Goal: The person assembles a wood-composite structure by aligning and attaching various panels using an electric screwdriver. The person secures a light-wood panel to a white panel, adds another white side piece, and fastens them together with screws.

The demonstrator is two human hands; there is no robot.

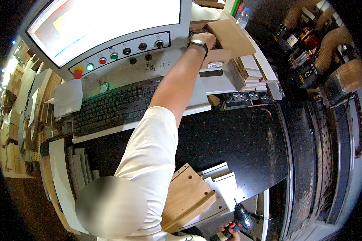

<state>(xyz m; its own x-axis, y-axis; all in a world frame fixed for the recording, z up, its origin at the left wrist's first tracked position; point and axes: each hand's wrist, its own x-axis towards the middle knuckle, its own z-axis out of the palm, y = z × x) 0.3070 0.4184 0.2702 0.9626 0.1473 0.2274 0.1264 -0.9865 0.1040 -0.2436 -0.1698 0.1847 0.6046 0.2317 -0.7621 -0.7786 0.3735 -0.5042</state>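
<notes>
Nearest, at the lower edge, the right hand (235,235) is closed round one drill (243,217), its bit pointing toward white panels (227,185) beside one brown board (189,195). Beyond, a black bed (233,138) gives open room between these, the console shelf's edge and a metal rail (289,152) at right. One keyboard (116,105) lies on the console shelf (197,103). Farther, the left hand (207,38) is inside one open cardboard box (234,38); fingers hidden, opening and grasp cannot be told. One bottle (243,19) stands behind.
</notes>
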